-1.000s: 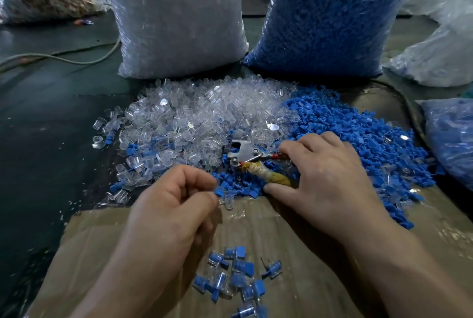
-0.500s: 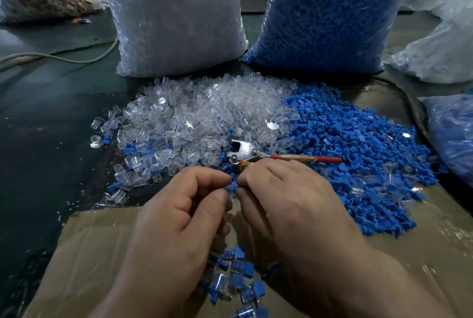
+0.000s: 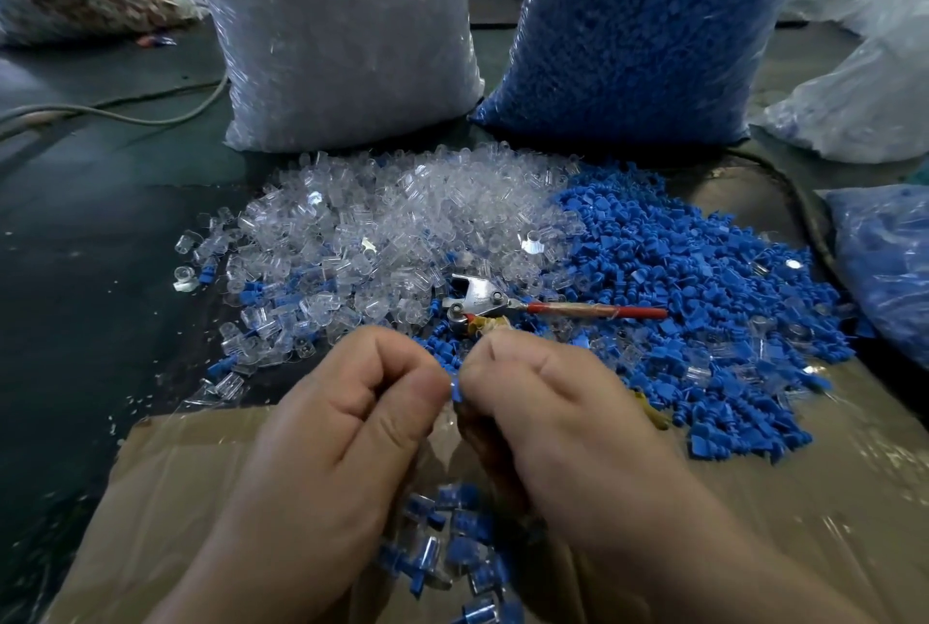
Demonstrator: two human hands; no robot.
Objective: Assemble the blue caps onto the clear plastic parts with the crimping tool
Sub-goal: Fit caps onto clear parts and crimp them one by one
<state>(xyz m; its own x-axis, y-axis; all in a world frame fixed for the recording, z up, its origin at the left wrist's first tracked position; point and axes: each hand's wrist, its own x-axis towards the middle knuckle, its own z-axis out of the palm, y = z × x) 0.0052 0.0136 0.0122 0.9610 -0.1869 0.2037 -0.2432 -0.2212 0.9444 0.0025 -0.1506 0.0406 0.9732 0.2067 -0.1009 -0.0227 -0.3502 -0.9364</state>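
My left hand [image 3: 342, 427] and my right hand [image 3: 543, 417] meet at the centre, fingers curled, pinching a small blue cap [image 3: 456, 389] between them. Whether a clear part is also held is hidden by the fingers. Behind the hands lies the crimping tool [image 3: 482, 304] with its metal head and red handle [image 3: 598, 311], untouched, between the heap of clear plastic parts [image 3: 402, 231] and the heap of blue caps [image 3: 704, 302]. Several assembled pieces [image 3: 452, 543] lie on the cardboard below my hands.
A flattened cardboard sheet [image 3: 784, 513] covers the near table. Two big bags stand behind: clear parts [image 3: 332, 30] and blue caps [image 3: 643, 25]. A smaller blue-filled bag [image 3: 885, 261] lies at right, more white bags [image 3: 864, 95] beyond. A cable [image 3: 125, 113] runs across the dark table at left.
My right hand left the crimping tool's handles and came to my left hand; both now pinch a blue cap together. The tool stays lying on the heap.
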